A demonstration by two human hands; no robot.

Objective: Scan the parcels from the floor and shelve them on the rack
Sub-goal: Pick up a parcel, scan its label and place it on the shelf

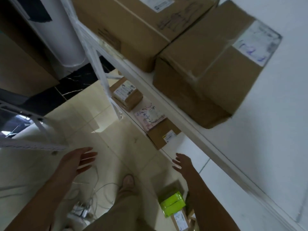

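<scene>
The white rack holds a long cardboard box just beside a taped box on its upper shelf, with three small parcels on the shelf below. A green parcel lies on the floor near my right arm. My left hand and right hand hover with fingers spread, holding nothing.

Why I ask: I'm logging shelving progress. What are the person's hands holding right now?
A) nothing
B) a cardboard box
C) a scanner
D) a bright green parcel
A: the left hand and the right hand both show straight, spread fingers with nothing in them; the green parcel lies untouched beside the right forearm.
</scene>
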